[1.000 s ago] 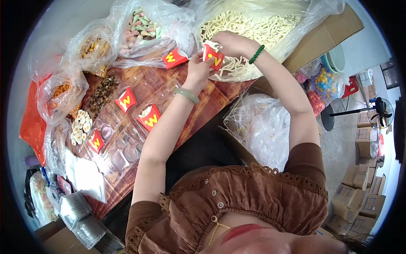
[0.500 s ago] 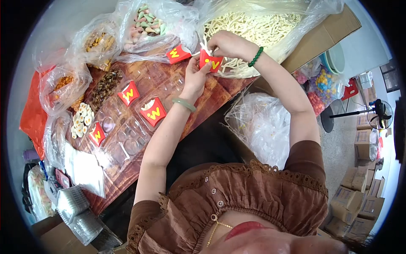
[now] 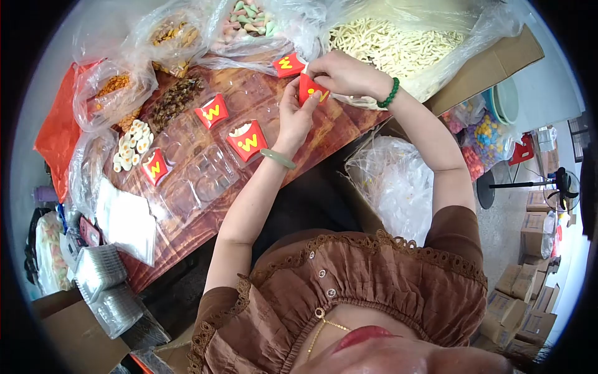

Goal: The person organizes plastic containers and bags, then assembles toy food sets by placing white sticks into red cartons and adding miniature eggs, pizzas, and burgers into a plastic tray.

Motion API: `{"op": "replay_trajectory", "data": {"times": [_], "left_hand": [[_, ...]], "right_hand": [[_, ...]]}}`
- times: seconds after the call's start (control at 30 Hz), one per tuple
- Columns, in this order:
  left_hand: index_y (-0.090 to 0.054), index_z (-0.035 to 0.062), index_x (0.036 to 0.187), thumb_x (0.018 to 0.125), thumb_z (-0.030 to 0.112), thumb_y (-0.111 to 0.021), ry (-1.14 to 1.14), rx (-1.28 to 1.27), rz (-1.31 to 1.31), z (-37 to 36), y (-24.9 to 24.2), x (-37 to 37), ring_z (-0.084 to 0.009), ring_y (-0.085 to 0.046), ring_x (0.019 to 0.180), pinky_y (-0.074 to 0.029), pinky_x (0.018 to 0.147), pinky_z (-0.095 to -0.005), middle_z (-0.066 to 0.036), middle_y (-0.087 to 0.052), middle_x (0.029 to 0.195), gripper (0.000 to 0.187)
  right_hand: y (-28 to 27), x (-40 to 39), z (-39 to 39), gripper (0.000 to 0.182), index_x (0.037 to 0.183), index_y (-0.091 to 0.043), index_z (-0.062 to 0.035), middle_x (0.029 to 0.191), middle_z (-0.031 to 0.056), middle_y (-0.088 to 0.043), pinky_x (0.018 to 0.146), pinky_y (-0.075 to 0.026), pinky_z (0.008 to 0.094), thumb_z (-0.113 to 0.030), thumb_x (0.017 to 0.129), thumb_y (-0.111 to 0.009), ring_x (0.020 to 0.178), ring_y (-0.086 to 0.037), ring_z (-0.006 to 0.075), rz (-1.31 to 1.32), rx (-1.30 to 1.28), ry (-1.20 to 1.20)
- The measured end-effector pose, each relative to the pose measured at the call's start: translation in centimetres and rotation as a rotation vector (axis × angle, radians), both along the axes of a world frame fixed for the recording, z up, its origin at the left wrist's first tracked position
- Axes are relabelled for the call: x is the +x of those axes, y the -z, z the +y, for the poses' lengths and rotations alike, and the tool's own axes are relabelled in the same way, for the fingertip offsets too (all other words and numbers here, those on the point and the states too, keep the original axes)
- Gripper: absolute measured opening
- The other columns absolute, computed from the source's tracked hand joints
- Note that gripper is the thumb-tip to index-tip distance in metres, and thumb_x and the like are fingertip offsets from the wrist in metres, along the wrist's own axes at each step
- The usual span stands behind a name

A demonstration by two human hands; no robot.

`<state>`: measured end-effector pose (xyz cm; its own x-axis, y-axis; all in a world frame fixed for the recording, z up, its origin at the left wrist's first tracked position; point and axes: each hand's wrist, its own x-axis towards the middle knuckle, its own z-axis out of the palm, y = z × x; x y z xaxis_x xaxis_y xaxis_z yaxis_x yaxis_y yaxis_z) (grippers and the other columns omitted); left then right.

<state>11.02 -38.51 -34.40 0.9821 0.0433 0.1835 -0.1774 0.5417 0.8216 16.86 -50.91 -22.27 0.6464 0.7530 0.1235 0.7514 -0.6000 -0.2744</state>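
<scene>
A red fries box with a yellow logo [image 3: 309, 89] is held upright by my left hand [image 3: 295, 115], its thumb on the front. My right hand [image 3: 341, 73] has its fingers bent down at the top of this box; what its fingertips hold is hidden. Just behind lies another red box [image 3: 288, 64]. More red boxes sit on the clear compartment trays [image 3: 198, 181]: a larger one [image 3: 246, 141], a middle one [image 3: 212, 111] and a small one [image 3: 155, 167]. Beyond my right hand, pale stick-shaped candies [image 3: 398, 51] fill an open plastic bag.
Open bags of pink-green candies [image 3: 251, 20] and orange pieces [image 3: 114, 85] line the back. Egg-like candies [image 3: 133, 144] and brown candies [image 3: 173, 103] lie on the left. Clear plastic bags [image 3: 124, 221] rest near the front edge. A carton with plastic [image 3: 398, 181] stands right.
The view has shifted, so the table appears farther right. My right fingers have come down to the box top, where pale sticks showed before. My left hand still holds the box.
</scene>
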Motion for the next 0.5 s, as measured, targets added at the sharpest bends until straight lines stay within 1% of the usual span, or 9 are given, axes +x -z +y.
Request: {"op": "replay_trajectory", "data": {"times": [0.07,0.1,0.17,0.2,0.27,0.33,0.4,0.43,0.5], "left_hand": [[-0.043,-0.0009,0.122,0.086,0.003,-0.059,0.022,-0.053,0.008,0.7,0.1,-0.7,-0.0138,-0.059,0.095,-0.051,0.075,-0.0258,-0.010,-0.058,0.111,0.040],[-0.043,-0.0001,0.122,0.086,0.002,-0.060,0.046,-0.105,0.014,1.1,0.0,-1.1,-0.0143,-0.059,0.094,-0.051,0.072,-0.0259,-0.010,-0.058,0.111,0.040],[-0.043,0.0004,0.122,0.086,0.002,-0.060,0.051,-0.192,0.055,2.0,-0.3,-1.9,-0.0151,-0.060,0.094,-0.052,0.072,-0.0263,-0.010,-0.058,0.111,0.040],[-0.043,0.0009,0.122,0.086,0.002,-0.060,0.063,-0.278,0.098,2.5,-0.3,-2.2,-0.0159,-0.060,0.095,-0.053,0.071,-0.0266,-0.011,-0.058,0.111,0.040],[-0.042,0.0010,0.122,0.086,0.002,-0.060,0.060,-0.326,0.104,3.4,-0.3,-2.8,-0.0174,-0.060,0.097,-0.053,0.077,-0.0283,-0.011,-0.056,0.114,0.040],[-0.041,0.0015,0.123,0.086,0.001,-0.058,0.076,-0.361,0.127,3.7,-1.1,-4.1,-0.0175,-0.060,0.097,-0.054,0.079,-0.0300,-0.011,-0.055,0.116,0.040],[-0.041,0.0020,0.123,0.087,0.000,-0.057,0.083,-0.313,0.079,3.7,-0.3,-4.7,-0.0186,-0.060,0.099,-0.054,0.081,-0.0321,-0.011,-0.054,0.117,0.040],[-0.041,0.0024,0.123,0.087,-0.001,-0.057,0.088,-0.268,0.027,3.6,0.1,-4.8,-0.0198,-0.059,0.101,-0.054,0.082,-0.0342,-0.012,-0.054,0.118,0.040],[-0.041,0.0027,0.123,0.087,-0.002,-0.056,0.069,-0.250,0.006,3.7,0.7,-5.0,-0.0212,-0.058,0.103,-0.054,0.083,-0.0366,-0.012,-0.053,0.119,0.040]], "right_hand": [[-0.3,0.3,0.4,0.014,0.090,-0.061,0.0000,0.077,0.0139,-0.063,0.068,-0.048,0.0317,-0.009,0.080,-0.056,0.072,-0.062,0.0247,0.211,-0.049,-0.101],[-0.7,0.2,0.7,0.018,0.094,-0.062,-0.0008,0.078,0.0117,-0.064,0.068,-0.048,0.0307,-0.013,0.081,-0.059,0.070,-0.061,0.0213,0.306,0.104,-0.150],[-1.6,-0.8,0.6,0.022,0.098,-0.062,-0.0027,0.079,0.0093,-0.063,0.068,-0.048,0.0291,-0.019,0.083,-0.062,0.069,-0.059,0.0177,0.193,0.283,-0.034],[-2.0,-1.2,0.4,0.025,0.098,-0.063,-0.0040,0.080,0.0072,-0.063,0.066,-0.047,0.0274,-0.022,0.081,-0.066,0.070,-0.059,0.0154,0.037,0.286,0.030],[-3.0,-3.3,0.3,0.024,0.096,-0.064,-0.0047,0.079,0.0044,-0.062,0.064,-0.047,0.0277,-0.021,0.079,-0.068,0.069,-0.058,0.0137,-0.006,0.243,0.007],[-0.3,-3.6,0.4,0.021,0.093,-0.064,-0.0052,0.077,0.0047,-0.061,0.064,-0.047,0.0305,-0.017,0.077,-0.069,0.071,-0.058,0.0175,-0.011,0.323,-0.045],[1.0,-4.3,1.5,0.015,0.090,-0.064,-0.0058,0.078,0.0072,-0.061,0.067,-0.047,0.0330,-0.013,0.077,-0.066,0.076,-0.057,0.0232,-0.321,0.267,-0.136],[1.1,-5.1,2.0,0.012,0.087,-0.063,-0.0057,0.079,0.0094,-0.061,0.070,-0.047,0.0343,-0.010,0.076,-0.063,0.080,-0.056,0.0270,-0.263,0.231,-0.115],[0.7,-6.3,2.7,0.012,0.089,-0.064,-0.0061,0.080,0.0095,-0.061,0.069,-0.047,0.0337,-0.010,0.077,-0.063,0.079,-0.057,0.0263,-0.189,0.160,-0.098]]}}
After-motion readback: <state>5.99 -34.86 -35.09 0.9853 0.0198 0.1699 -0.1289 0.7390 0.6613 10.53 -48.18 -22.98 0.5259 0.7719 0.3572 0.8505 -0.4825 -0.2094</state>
